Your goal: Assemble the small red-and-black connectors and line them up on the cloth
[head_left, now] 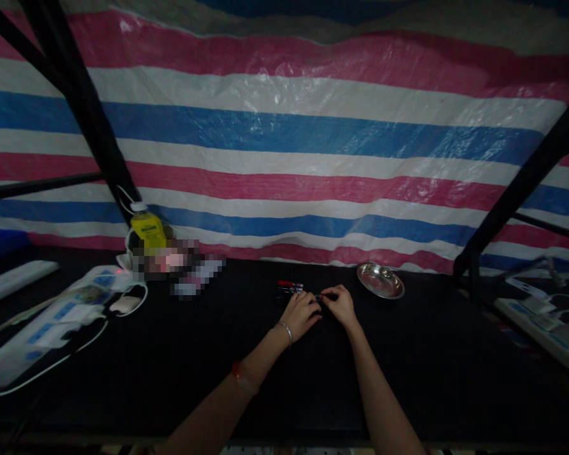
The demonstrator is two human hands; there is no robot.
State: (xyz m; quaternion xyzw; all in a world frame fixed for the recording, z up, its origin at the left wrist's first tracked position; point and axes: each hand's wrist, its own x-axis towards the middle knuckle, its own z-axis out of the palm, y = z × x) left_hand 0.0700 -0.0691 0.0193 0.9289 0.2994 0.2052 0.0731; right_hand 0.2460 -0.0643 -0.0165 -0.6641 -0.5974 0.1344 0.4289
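My left hand (302, 313) rests low over the black table, fingers bent and drawn together around something dark and small. Close by on the right, my right hand (340, 306) has its thumb and fingertips pinched at a small dark piece (330, 296) between the two hands. What kind of piece it is cannot be made out in the dim light. Just beyond my left fingers lies a small red and black object with shiny ends (290, 285), partly hidden by the hand. A round shiny metal dish (380, 280) sits to the right of my right hand.
Power strips with white cables lie at the left (66, 316) and the right edge (545, 328). A yellow bottle (148, 229) stands back left beside blurred items. Black metal posts (83, 120) flank the table, and a striped plastic sheet (303, 139) hangs behind.
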